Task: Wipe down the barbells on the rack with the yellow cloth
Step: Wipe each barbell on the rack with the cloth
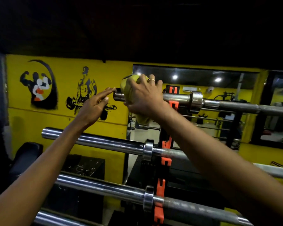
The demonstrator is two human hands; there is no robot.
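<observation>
Yellow cloth [128, 88] is bunched round the left end of the top barbell [178, 98], and your right hand [145, 97] is curled tight over it. The bar runs left to right, so nearly all its length lies off to your right. I'd guess the stroke goes that way. Your left hand [95, 106] is flat-fingered and empty, with its fingertips just beside the end cap.

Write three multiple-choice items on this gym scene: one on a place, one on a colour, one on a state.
1. Where is the yellow cloth?
A. On the floor
B. Round the end of the top barbell
C. On the lowest bar

2. What colour are the rack hooks?
A. Blue
B. Orange
C. White

3. How is the left hand?
A. Gripping a bar
B. Holding the cloth
C. Open, fingers straight

Answers: B, the right hand grips it there; B, they are plainly orange; C, its fingers are straight and hold nothing.
</observation>
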